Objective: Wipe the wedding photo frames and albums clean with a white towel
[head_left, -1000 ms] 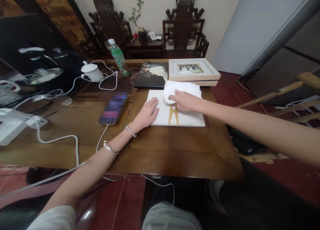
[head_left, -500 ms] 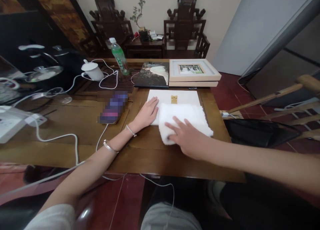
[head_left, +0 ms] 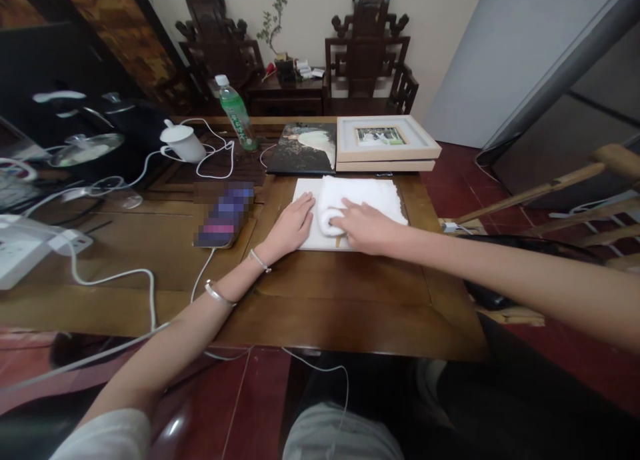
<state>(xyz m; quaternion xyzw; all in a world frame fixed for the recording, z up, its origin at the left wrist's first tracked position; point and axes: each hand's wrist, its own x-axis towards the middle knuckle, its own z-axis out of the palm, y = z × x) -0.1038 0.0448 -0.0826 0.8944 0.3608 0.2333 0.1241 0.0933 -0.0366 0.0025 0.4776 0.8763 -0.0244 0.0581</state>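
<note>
My left hand [head_left: 294, 225] lies flat, fingers stretched out, on the left edge of a white flat panel [head_left: 304, 188]. On that panel rests a folded white towel [head_left: 367, 192], covering most of its middle and right. My right hand [head_left: 365, 225] grips the near left part of the towel, with the index finger stretched over its top and the thumb side hidden in the fold. A small gold-coloured piece [head_left: 339, 243] shows at the panel's near edge, partly hidden beside my right hand.
Behind the panel lie a dark photo panel [head_left: 295, 150] and stacked wooden picture frames [head_left: 423, 150]. To the left are a phone [head_left: 227, 213] on a cable, a green bottle [head_left: 237, 117], a white lidded cup [head_left: 183, 143] and a power strip [head_left: 65, 240].
My right hand has pushed the towel away from me over the panel, covering its far part and baring its near edge. My left hand stays in place.
</note>
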